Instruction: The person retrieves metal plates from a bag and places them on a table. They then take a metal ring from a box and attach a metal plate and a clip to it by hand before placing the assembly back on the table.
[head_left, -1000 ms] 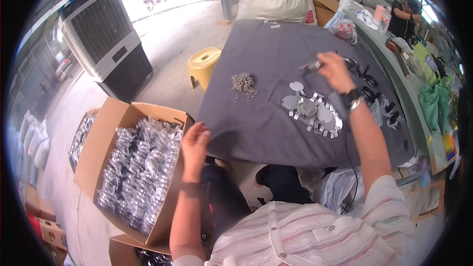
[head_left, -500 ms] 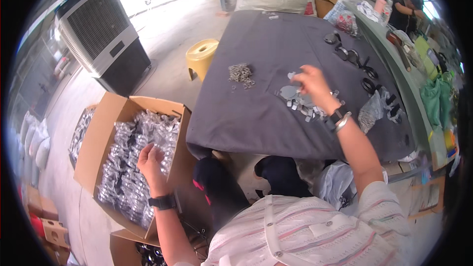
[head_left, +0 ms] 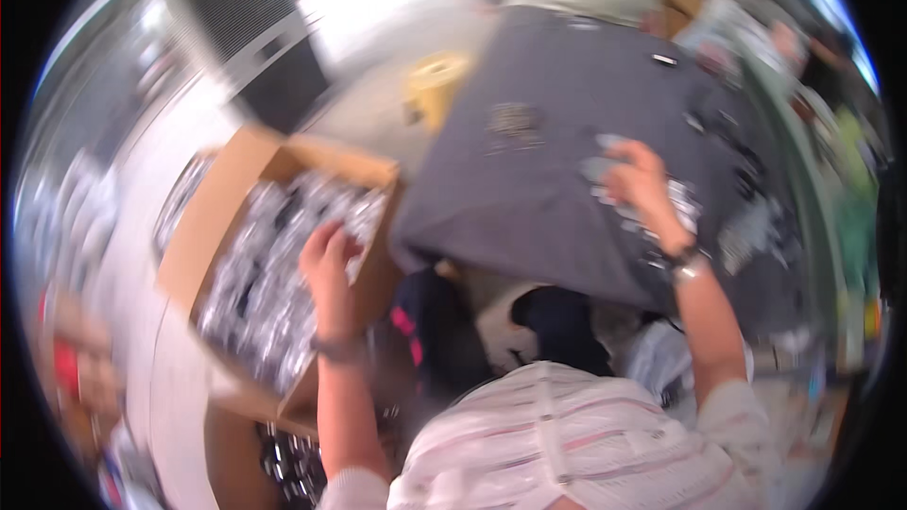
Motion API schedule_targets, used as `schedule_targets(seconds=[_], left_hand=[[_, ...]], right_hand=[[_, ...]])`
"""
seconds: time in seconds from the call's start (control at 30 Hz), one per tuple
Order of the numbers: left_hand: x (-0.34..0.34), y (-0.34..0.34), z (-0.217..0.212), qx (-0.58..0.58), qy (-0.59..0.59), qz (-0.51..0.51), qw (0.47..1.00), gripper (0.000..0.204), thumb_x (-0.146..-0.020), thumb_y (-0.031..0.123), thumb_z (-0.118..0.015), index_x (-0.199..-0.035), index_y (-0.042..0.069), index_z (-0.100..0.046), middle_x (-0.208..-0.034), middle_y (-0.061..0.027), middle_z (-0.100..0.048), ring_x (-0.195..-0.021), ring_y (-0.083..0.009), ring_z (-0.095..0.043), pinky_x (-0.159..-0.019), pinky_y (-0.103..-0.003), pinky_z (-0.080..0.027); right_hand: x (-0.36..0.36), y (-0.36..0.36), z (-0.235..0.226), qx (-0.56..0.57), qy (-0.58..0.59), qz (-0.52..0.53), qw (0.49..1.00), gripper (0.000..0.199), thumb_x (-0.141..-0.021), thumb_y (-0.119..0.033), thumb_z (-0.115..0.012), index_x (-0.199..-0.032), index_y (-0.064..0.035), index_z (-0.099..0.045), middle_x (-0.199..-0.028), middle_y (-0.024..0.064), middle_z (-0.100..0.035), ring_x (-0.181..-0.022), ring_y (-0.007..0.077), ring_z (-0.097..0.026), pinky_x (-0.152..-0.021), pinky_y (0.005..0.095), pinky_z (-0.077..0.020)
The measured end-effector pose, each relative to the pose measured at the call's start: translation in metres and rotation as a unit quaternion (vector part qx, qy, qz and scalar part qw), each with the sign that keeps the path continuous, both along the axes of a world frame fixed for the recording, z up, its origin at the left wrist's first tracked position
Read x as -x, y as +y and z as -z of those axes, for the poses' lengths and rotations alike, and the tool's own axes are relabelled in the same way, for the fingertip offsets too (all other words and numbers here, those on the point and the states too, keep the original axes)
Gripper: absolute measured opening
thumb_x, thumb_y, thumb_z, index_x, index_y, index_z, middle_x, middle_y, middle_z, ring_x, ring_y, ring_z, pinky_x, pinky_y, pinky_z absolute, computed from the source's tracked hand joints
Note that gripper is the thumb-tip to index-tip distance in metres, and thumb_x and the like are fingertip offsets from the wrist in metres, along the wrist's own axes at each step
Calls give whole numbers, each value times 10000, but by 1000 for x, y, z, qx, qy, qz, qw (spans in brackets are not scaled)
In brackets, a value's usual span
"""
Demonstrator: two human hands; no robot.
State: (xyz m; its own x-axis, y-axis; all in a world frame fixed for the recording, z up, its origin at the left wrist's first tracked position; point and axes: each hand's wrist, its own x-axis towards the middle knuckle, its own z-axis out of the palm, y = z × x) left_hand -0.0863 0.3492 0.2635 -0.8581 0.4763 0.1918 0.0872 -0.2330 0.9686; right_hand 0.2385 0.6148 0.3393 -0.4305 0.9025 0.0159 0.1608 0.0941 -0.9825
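My right hand (head_left: 641, 184), wearing a dark band and a bracelet, hovers over the near right part of the cloth-covered table (head_left: 472, 198). Its bent fingers are by a flat grey disc (head_left: 595, 168) and a heap of small shiny metal pieces (head_left: 682, 206). Blur hides whether anything is between them. Above the right side of an open cardboard box (head_left: 184, 260) I hold my left hand (head_left: 329, 264), its fingers loosely bent and apart with nothing visible in them. Clear plastic-wrapped parts (head_left: 269, 283) fill that box.
A small metal heap (head_left: 515, 123) lies mid-table; dark ring-shaped parts (head_left: 746, 170) and a clear bag (head_left: 751, 231) are to the right. A yellow stool (head_left: 435, 85) and an air cooler (head_left: 241, 19) stand beyond the box. Another box (head_left: 231, 458) of dark parts is nearer.
The whole view has swung left and blurred. My right hand has drawn slightly nearer over the metal pieces, while my left hand stays above the box.
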Motion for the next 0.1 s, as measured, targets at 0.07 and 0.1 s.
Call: schedule_targets(seconds=[0.07, 0.1], left_hand=[[27, -33, -16, -61, -25, -78, 995, 227, -866, 108, -612, -1033, -45, -625, -812, -87, -635, -696, -171, -622, -657, -302, -534], [33, -50, -29, -81, -45, -110, 990, 244, -858, 115, -632, -1045, -42, -625, -827, -100, -643, -689, -183, -632, -662, -307, -541]], right_hand=[[-7, 9, 7, 24, 13, -17, 999, 480, -749, 3, -507, -1227, -31, -528, -839, 121, -651, -596, 123, -597, -548, 260, -506], [36, 2, 18, 39, 7, -81, 996, 480, -749, 3, -507, -1227, -31, -528, -839, 121, -651, -596, 123, -597, -548, 260, -506]])
